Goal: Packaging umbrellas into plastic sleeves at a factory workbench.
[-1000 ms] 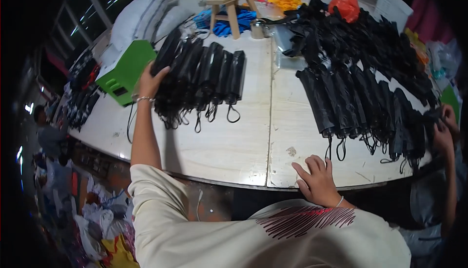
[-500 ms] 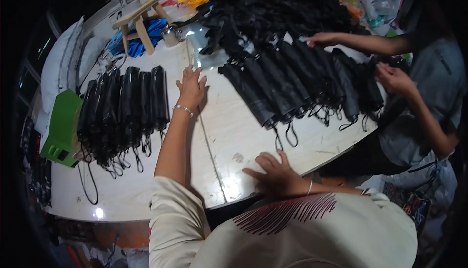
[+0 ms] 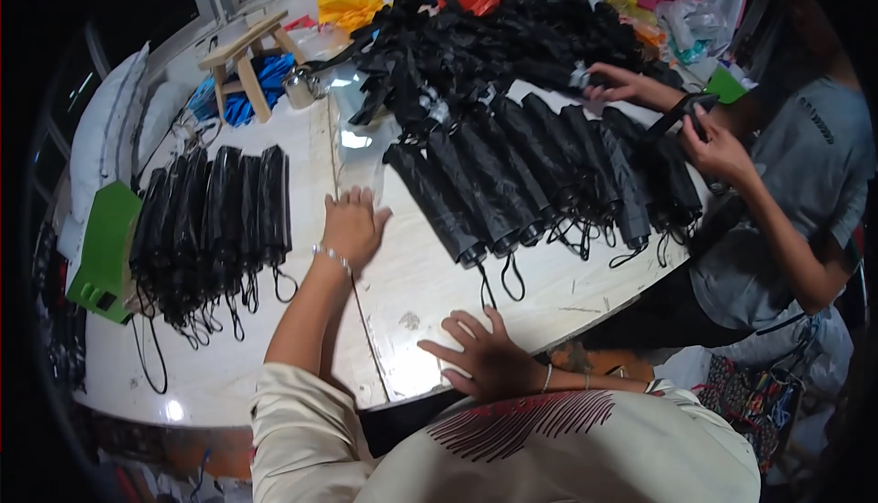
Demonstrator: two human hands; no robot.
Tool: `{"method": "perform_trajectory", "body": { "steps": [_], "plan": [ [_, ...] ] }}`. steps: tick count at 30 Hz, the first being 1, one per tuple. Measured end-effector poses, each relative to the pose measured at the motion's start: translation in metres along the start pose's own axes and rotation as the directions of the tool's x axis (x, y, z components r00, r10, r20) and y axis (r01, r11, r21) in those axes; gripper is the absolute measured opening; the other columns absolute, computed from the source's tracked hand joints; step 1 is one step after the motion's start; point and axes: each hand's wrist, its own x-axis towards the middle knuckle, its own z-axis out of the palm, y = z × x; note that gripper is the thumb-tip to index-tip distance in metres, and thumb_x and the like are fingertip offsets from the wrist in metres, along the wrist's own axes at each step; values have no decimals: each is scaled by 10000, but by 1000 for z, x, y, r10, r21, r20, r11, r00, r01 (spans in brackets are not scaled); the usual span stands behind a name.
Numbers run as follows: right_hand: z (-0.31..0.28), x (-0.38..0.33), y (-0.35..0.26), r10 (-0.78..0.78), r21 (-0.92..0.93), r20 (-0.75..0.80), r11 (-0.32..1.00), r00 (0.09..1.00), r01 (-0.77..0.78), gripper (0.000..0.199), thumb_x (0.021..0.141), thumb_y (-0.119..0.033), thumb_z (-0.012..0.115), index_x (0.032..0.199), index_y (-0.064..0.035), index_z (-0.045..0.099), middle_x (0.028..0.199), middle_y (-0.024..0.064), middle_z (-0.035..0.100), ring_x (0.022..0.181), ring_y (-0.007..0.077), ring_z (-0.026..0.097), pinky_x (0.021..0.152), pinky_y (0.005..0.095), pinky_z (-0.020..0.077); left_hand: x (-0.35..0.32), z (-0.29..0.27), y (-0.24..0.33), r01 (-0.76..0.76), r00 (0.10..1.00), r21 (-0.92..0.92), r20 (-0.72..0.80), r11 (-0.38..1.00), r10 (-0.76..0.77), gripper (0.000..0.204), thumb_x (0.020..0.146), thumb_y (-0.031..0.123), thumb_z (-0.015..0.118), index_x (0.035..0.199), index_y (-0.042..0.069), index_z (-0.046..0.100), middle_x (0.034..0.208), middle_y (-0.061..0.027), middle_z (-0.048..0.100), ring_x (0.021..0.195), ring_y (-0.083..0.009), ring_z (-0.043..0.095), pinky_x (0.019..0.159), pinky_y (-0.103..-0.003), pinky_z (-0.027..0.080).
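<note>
My left hand [image 3: 352, 226] lies flat and empty on the white table [image 3: 402, 274], fingers spread, between two rows of folded black umbrellas. The left row [image 3: 215, 229] lies a hand's width to its left, the right row [image 3: 530, 178] just to its right. My right hand [image 3: 485, 357] rests open on the table's near edge, holding nothing. A loose heap of black umbrellas [image 3: 485, 41] fills the far side.
Another person in a grey shirt [image 3: 805, 183] stands at the right, both hands on umbrellas of the right row. A small wooden stool [image 3: 247, 59], blue cloth, yellow and orange bags sit at the back. A green plastic piece [image 3: 105, 247] lies at the left edge.
My left hand left the left row of umbrellas and moved right to the bare middle of the table. My view swung right, bringing the other person into sight.
</note>
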Motion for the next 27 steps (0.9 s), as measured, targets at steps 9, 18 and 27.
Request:
{"method": "perform_trajectory", "body": {
  "steps": [9,18,27],
  "plan": [
    [-3,1,3,-23,-8,-53,1000,998,22,563,826,-253,591,1364,-122,487,1202,175,466,1162,350,417,942,548,301,-165,-97,58,140,990,-453,90,880,-111,283,877,250,615,995,-6,642,957,-127,669,845,-306,600,813,-394,464],
    [18,101,29,-32,7,-120,999,992,33,388,847,-200,546,1227,-132,574,1042,157,480,969,299,417,844,414,279,-169,-85,45,24,981,-598,-141,801,-135,193,854,178,632,881,-10,663,878,-124,695,778,-305,607,730,-367,482],
    [-7,136,88,178,-122,-334,965,925,-230,402,850,-235,539,1227,-96,549,1274,323,448,1207,414,384,997,509,257,-164,-88,41,7,994,-412,-100,911,-53,143,848,117,602,847,-13,663,847,-151,692,713,-333,589,681,-373,472]
  ]
}}
